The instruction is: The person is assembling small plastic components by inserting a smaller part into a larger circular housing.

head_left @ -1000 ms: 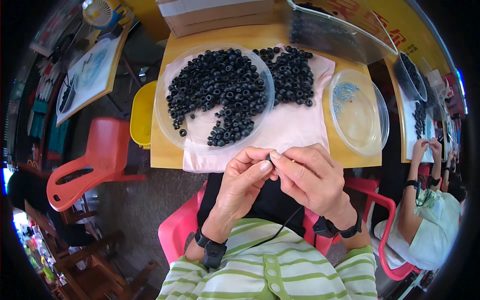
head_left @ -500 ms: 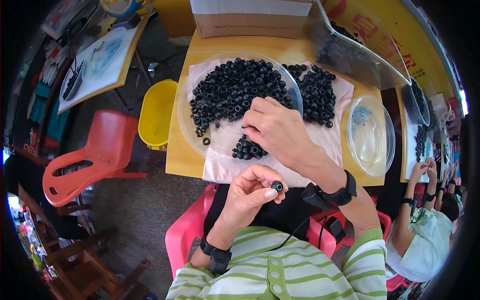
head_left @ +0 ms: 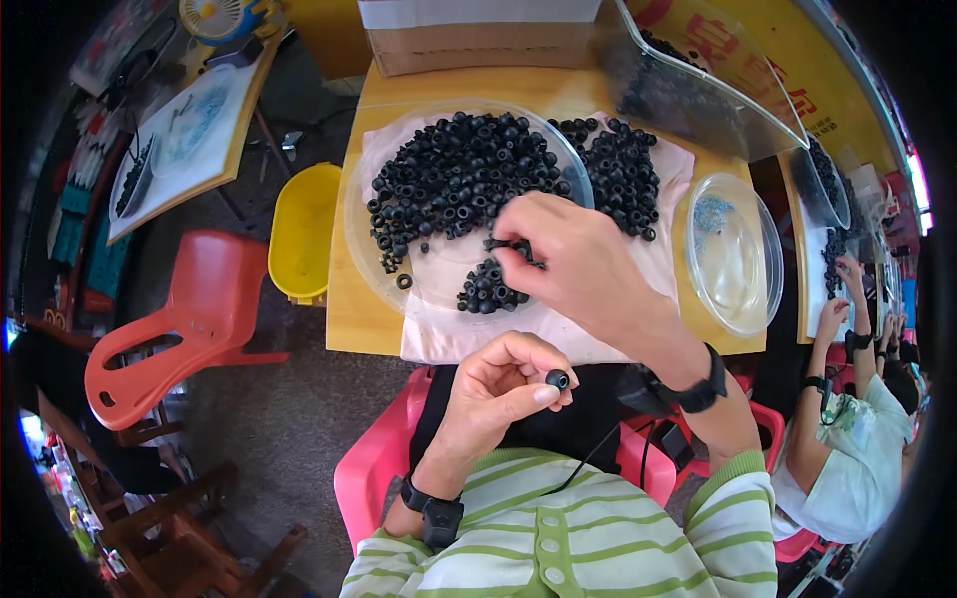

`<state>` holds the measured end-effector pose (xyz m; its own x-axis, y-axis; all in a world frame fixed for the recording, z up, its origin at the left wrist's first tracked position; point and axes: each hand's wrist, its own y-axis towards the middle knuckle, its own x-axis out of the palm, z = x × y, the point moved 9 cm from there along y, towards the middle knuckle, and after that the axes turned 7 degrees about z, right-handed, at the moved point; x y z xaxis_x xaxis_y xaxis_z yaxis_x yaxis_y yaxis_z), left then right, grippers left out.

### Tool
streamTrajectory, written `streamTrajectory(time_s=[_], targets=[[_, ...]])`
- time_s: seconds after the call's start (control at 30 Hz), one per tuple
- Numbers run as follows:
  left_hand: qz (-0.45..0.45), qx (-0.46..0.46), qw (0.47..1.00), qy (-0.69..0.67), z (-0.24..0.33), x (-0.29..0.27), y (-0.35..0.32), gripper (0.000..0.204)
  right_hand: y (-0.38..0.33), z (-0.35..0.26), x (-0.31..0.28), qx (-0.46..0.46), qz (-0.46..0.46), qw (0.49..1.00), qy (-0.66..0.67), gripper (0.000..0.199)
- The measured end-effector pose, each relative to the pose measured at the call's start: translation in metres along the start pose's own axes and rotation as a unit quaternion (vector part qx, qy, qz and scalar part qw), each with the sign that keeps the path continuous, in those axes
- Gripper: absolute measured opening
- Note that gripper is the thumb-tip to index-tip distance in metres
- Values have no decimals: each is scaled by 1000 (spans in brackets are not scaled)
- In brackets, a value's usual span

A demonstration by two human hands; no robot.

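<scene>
Head view: left hand (head_left: 498, 384) pinches one small black rubber ring (head_left: 557, 379); right hand (head_left: 578, 264) picks rings (head_left: 488, 289) from the clear round plastic tray (head_left: 364, 249); pinching singly seems best.

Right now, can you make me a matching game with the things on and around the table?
Things:
1. left hand
2. right hand
3. small clear dish
4. yellow stool

Places or states:
A. nearly empty, at the table's right side
B. pinches one black ring near the person's chest
C. on the floor, left of the table
D. picks at the small heap of black rings in the big clear dish

Pairs: 1-B, 2-D, 3-A, 4-C
</scene>
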<state>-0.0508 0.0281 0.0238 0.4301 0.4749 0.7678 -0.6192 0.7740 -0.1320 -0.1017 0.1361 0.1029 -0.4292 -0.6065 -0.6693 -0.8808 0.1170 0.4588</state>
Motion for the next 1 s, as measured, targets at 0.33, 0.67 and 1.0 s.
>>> streamTrajectory(time_s=[0.33,0.67,1.0], targets=[[14,-64,996,68,-40,17,7,15,-118,58,-70,183,33,982,-20,14],[51,-52,995,68,-58,30,31,15,-134,39,-97,218,96,948,210,13],[37,-85,996,18,-74,39,33,18,-140,39,-107,199,115,945,232,15]])
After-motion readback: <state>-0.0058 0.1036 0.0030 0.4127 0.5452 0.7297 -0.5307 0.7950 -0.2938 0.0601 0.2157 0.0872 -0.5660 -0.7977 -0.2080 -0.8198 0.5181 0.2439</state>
